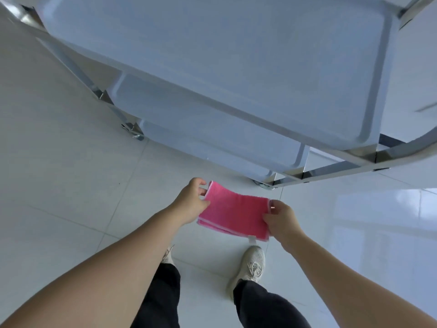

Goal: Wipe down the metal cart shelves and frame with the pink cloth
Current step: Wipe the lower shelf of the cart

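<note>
The folded pink cloth (234, 215) is held clear of the tiled floor (71, 174), at 6 o'clock from the metal cart (212, 55), with the left hand (192, 200) gripping its 9 o'clock edge and the right hand (281, 218) pinching its 3 o'clock edge.

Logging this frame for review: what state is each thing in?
pink cloth: folded, held in the air between both hands, off the cart.
left hand: pinches the cloth's left edge.
right hand: pinches the cloth's right edge.
metal cart: upright on the floor, touched by neither cloth nor hands.
</note>
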